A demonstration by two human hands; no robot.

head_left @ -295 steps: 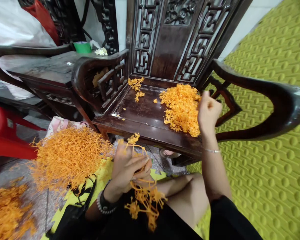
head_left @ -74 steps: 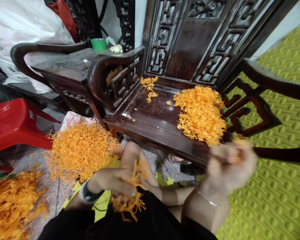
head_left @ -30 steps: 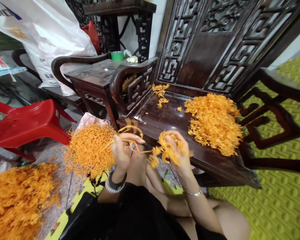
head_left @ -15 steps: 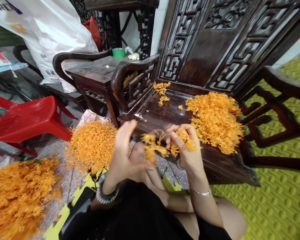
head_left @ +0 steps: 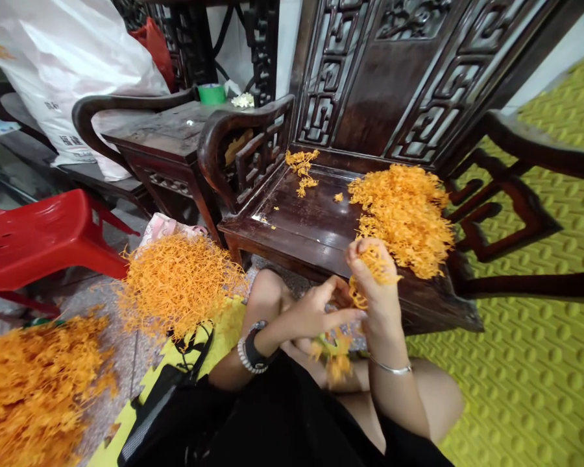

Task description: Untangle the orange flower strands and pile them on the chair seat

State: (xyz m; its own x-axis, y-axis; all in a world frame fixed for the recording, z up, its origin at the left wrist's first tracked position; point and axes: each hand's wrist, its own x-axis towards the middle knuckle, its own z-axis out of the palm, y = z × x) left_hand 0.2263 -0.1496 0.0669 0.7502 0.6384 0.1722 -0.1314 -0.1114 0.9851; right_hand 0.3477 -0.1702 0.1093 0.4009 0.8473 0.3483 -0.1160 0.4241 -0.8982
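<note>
My right hand (head_left: 377, 279) is closed around a bunch of orange stringy, branching pieces (head_left: 377, 263), which stick out between its fingers. Close beside it is my left hand (head_left: 318, 308), thumb and fingers apart, fingertips near the strands hanging from the right hand. Below the left hand, over my crossed legs, a blurred orange clump (head_left: 338, 363) hangs or falls; I cannot tell which. On the dark wooden chair seat in front lies a heap of frilly orange pieces (head_left: 403, 214). A mound of thin orange strands (head_left: 175, 282) rises to my left.
A larger orange pile (head_left: 34, 389) covers the floor at lower left. Behind it stands a red plastic stool (head_left: 53, 240). The carved wooden chair (head_left: 282, 243) holds small orange scraps (head_left: 302, 170). A side table (head_left: 160, 133) bears green tape (head_left: 211, 95). Yellow mat (head_left: 530, 383) lies right.
My left hand has moved right and down, close to my right hand. The right hand is now more upright around its bunch. An orange clump now shows lower, over my legs. The view has shifted slightly.
</note>
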